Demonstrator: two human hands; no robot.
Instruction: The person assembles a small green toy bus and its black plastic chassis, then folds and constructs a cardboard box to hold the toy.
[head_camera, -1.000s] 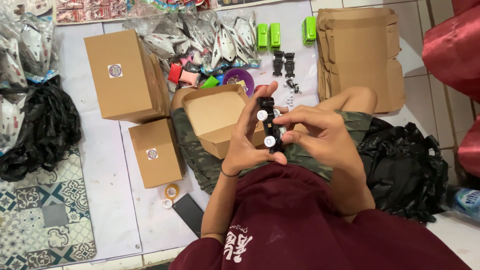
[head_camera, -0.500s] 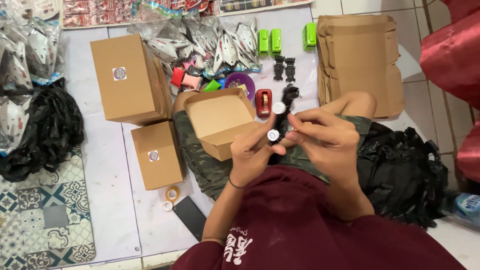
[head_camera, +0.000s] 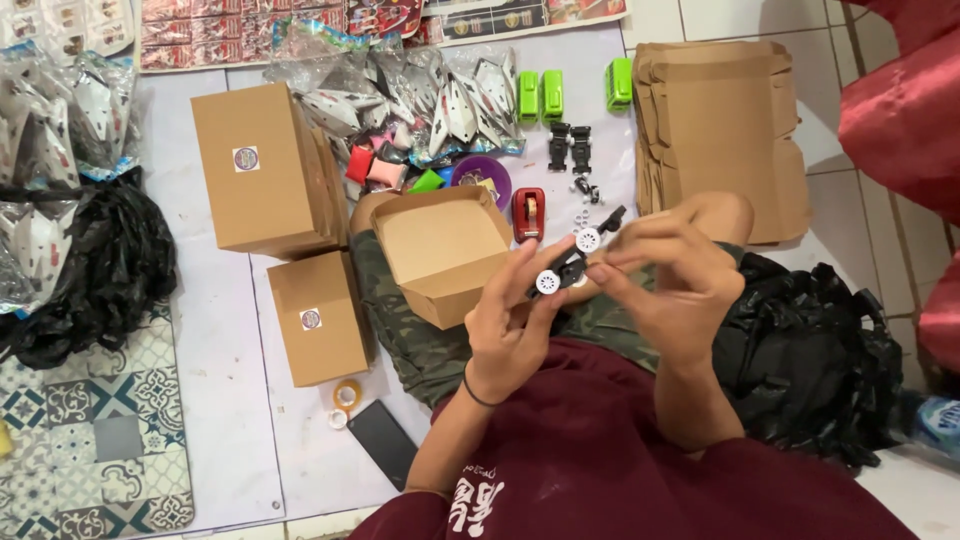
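Head view shows my left hand (head_camera: 510, 325) and my right hand (head_camera: 670, 280) both pinched on a little black toy car frame (head_camera: 572, 265) with white wheels, above my lap by the open box (head_camera: 440, 250). It looks light and snappable, so I grip the black middle.

Both hands are raised in front of the chest, close together. Left hand (head_camera: 515, 325): palm toward the camera, fingers curled upward, fingertips pinched closed, dark band at the wrist. Right hand (head_camera: 665, 275): back up, fingers bent inward, tips pinched closed. Both forearms bare, elbows bent.
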